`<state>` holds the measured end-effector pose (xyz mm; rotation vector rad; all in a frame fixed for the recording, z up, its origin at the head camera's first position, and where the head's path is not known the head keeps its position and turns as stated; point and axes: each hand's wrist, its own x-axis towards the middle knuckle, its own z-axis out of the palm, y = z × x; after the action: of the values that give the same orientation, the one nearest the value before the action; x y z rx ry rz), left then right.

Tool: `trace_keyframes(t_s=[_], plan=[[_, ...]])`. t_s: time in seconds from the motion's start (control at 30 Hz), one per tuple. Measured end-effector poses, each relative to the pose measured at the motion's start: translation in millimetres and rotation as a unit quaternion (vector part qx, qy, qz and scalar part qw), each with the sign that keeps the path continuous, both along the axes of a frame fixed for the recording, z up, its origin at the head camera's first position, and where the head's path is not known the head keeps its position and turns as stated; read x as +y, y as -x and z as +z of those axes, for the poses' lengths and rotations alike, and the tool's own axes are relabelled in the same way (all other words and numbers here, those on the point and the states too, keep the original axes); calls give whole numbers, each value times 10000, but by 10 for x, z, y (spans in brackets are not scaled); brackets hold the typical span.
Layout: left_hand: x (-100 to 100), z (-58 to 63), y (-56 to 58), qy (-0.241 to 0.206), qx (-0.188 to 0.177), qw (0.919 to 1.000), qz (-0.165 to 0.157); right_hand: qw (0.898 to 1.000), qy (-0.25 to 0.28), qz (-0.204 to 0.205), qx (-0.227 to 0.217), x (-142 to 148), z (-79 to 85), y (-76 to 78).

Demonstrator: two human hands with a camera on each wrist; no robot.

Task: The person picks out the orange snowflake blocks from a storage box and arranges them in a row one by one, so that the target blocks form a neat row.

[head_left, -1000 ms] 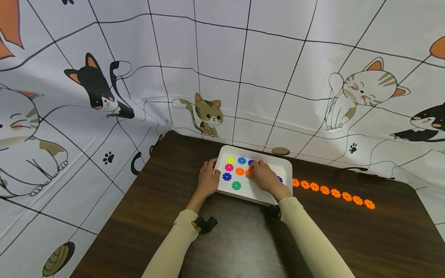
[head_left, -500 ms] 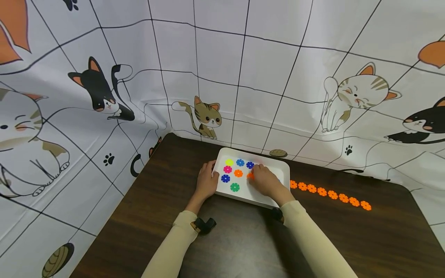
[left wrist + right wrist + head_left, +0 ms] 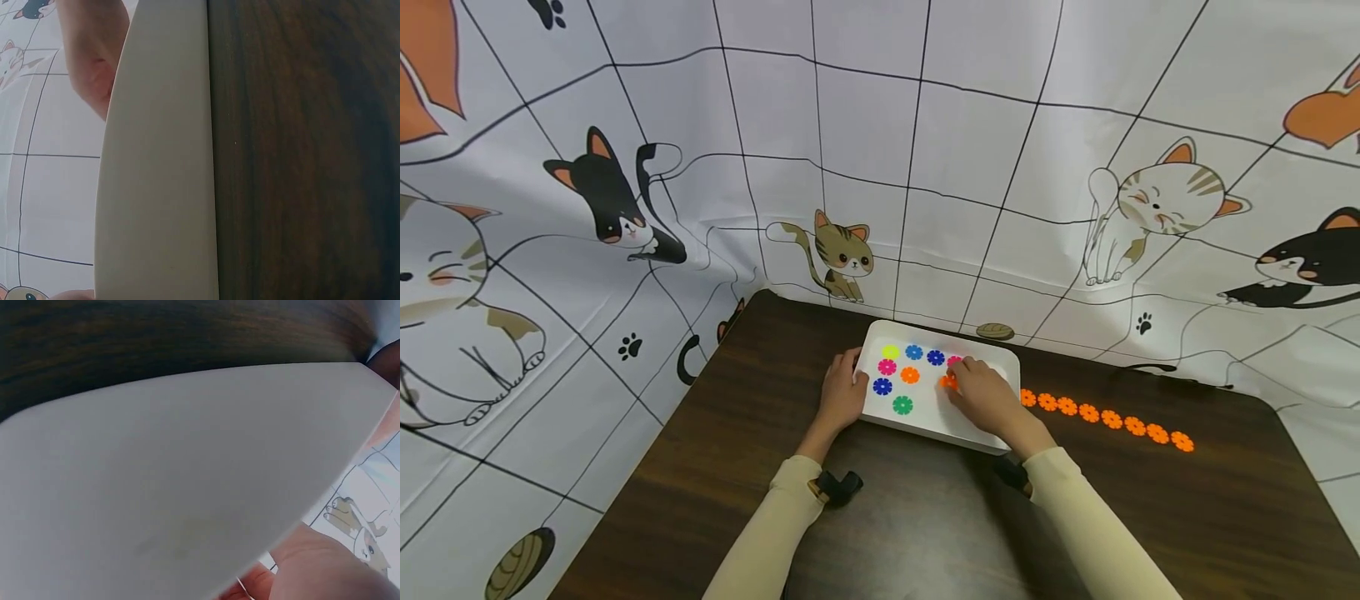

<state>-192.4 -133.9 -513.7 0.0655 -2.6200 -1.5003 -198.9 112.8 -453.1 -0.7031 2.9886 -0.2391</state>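
A white shallow tray [image 3: 925, 423] stands on the dark wooden table, with notched plastic discs inside. My left hand [image 3: 844, 392] holds its left end, thumb over the rim and fingers outside. My right hand [image 3: 988, 400] is over the right half of the tray, fingertips pinching an orange notched disc [image 3: 949, 382]. A pink disc [image 3: 954, 362] is partly covered by these fingers. In the right wrist view, the tray's wall [image 3: 187, 456] hides the fingertips of my right hand [image 3: 325, 565]. The left wrist view is mostly the tray's outer wall [image 3: 156, 162].
Other discs lie spread in the tray: a yellow disc [image 3: 891, 352], a green disc [image 3: 902, 405], a blue disc [image 3: 882, 387] and another orange disc [image 3: 910, 375]. Right of the tray, a row of orange discs [image 3: 1112, 419] runs along the table [image 3: 880, 517]. A cat-print curtain [image 3: 970, 167] hangs behind.
My right hand has moved to the right within the tray, the orange disc with its fingertips, uncovering part of the pink disc. My left hand stays on the tray's end. The head view has shifted slightly.
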Motion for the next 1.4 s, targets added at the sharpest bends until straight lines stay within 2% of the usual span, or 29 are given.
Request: trace_keyframes(t_s=[0.53,0.93,1.17,1.4], plan=[[16,12,-2,32,-110,9999,13,9995,173,-181,208,306,37,-138],[17,1,4,9,-117,9999,-4,9960,311,-212,811,548,12,-222],[12,-6,3,23,-108,9999,-18,9965,383,-369,649,684,28,-273],[15,5,-2,-29,-135,9999,-15,9946,550,-336,814,832,57,-335]])
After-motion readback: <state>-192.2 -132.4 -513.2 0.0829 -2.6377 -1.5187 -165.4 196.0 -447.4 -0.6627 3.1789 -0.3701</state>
